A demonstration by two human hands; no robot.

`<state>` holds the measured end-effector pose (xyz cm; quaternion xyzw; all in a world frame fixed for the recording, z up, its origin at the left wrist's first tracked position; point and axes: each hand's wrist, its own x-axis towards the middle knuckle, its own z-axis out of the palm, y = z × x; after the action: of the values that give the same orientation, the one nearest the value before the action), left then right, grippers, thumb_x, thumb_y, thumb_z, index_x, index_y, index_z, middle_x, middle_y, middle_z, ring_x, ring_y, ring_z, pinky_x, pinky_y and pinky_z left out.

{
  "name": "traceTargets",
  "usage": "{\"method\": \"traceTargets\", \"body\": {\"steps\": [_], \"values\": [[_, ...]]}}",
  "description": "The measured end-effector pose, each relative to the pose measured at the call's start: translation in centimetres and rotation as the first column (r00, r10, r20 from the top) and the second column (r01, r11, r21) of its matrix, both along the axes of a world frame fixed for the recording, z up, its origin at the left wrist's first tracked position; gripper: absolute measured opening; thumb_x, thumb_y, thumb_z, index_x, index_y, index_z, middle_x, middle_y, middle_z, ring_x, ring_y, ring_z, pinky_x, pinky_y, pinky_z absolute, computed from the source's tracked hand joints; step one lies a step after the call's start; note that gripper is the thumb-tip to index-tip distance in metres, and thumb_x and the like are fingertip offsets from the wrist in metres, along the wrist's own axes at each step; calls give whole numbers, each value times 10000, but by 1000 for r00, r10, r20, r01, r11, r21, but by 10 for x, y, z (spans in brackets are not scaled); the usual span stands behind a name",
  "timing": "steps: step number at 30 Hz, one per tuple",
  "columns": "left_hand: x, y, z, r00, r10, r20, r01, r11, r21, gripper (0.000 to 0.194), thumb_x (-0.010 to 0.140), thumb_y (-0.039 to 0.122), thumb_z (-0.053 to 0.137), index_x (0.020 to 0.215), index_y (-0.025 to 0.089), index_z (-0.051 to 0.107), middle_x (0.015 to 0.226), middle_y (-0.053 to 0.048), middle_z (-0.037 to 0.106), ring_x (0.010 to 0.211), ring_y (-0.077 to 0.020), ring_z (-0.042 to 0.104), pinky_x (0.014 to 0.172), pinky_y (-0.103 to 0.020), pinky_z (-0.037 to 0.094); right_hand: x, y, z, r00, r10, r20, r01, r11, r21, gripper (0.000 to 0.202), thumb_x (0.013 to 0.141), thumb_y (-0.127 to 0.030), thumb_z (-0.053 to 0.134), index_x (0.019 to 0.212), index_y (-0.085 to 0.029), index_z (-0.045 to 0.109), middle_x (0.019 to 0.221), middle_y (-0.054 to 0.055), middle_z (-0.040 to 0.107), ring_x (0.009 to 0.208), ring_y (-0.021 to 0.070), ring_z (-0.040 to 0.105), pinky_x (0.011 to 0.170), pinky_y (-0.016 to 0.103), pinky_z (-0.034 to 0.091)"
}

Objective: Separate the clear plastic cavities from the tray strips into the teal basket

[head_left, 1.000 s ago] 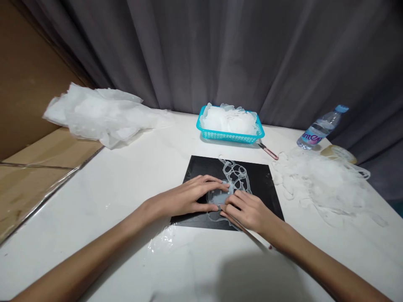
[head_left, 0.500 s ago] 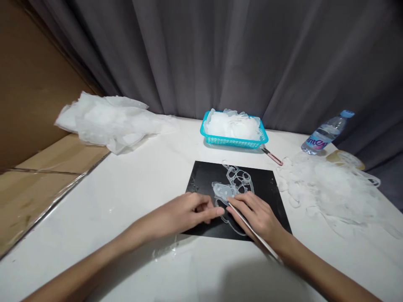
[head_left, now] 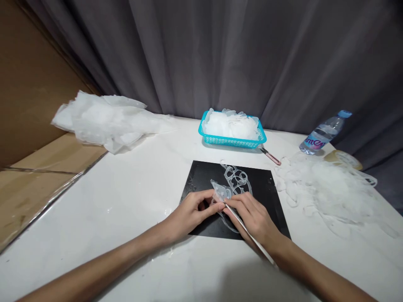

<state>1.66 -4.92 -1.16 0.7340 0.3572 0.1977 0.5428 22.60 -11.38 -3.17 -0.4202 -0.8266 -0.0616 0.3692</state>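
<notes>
A black mat [head_left: 267, 209] lies on the white table, bearing a small translucent, frosted plastic piece [head_left: 222, 191] and a tangle of looping, see-through plastic offcuts [head_left: 241, 179]. My left hand [head_left: 197, 209] pinches the near-left edge of the piece between thumb and fingers. In my right hand [head_left: 255, 214] is a slim white stick-like tool [head_left: 252, 237], its tip at the near side of the piece between both hands. The fingertips hide the tool's tip, and its kind does not show.
A turquoise basket [head_left: 233, 141] of similar translucent pieces stands behind the mat, a pink-handled cutter [head_left: 271, 157] beside it. Offcuts [head_left: 336, 188] are heaped at right, near a water bottle [head_left: 324, 134] and a tape roll [head_left: 343, 159]. White plastic sheets [head_left: 107, 119] and cardboard [head_left: 47, 163] are left.
My left hand has moved up to the translucent piece and closed on its edge. The piece's near-left edge is now lifted or tilted. My right hand keeps the white tool almost in place.
</notes>
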Motion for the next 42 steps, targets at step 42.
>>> {"method": "traceTargets", "body": {"steps": [42], "values": [[-5, 31, 1, 916, 339, 214, -276, 921, -275, 467, 705, 436, 915, 743, 173, 531, 675, 56, 506, 596, -93, 468, 562, -223, 361, 10, 64, 15, 955, 207, -214, -278, 874, -398, 241, 1026, -401, 616, 920, -202, 700, 821, 25, 662, 802, 187, 578, 803, 354, 457]]}}
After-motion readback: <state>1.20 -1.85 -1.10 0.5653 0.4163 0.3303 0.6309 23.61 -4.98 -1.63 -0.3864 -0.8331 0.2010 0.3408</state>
